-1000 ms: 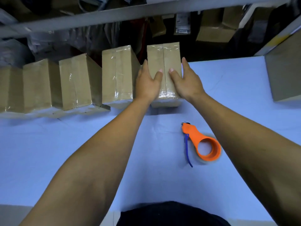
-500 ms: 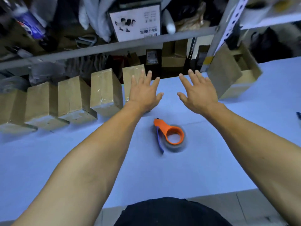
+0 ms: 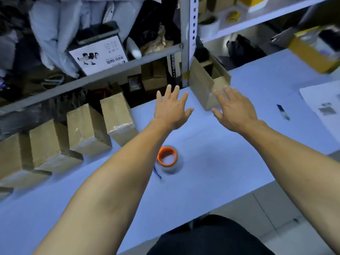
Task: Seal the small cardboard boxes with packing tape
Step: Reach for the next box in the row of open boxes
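A pale blue bench stands against a metal shelf rack full of goods. Taped cardboard boxes line its far left edge; an open box sits at the far edge. Left hand and right hand hover with fingers spread, holding nothing. An orange tape dispenser lies mid-bench.

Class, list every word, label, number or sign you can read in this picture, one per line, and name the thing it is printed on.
None can be read for certain.
White printed box on the shelf: photos and lines of characters, upside down, too blurred.
Paper sheet on the table's right: dark printed blocks, too blurred.
Taped cardboard boxes: no print visible.
Orange tape dispenser: no print visible.
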`<action>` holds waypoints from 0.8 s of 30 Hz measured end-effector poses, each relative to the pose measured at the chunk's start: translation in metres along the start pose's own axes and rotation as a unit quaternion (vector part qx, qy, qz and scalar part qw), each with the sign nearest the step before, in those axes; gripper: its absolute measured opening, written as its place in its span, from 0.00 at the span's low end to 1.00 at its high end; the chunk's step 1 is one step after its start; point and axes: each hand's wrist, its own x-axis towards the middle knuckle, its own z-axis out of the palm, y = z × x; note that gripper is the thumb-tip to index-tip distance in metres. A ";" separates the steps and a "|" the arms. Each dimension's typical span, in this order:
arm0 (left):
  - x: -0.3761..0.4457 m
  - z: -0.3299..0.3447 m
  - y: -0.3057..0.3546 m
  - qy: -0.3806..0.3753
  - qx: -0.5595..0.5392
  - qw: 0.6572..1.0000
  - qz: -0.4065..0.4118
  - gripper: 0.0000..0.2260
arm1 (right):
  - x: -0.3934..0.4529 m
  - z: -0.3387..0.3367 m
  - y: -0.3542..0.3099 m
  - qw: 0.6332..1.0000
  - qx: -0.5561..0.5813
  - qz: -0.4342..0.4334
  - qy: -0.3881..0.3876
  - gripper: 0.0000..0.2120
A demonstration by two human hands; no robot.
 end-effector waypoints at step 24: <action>0.211 0.020 0.094 0.022 -0.501 0.797 -0.337 0.29 | 0.218 0.044 0.164 0.927 0.326 0.091 -0.161 0.29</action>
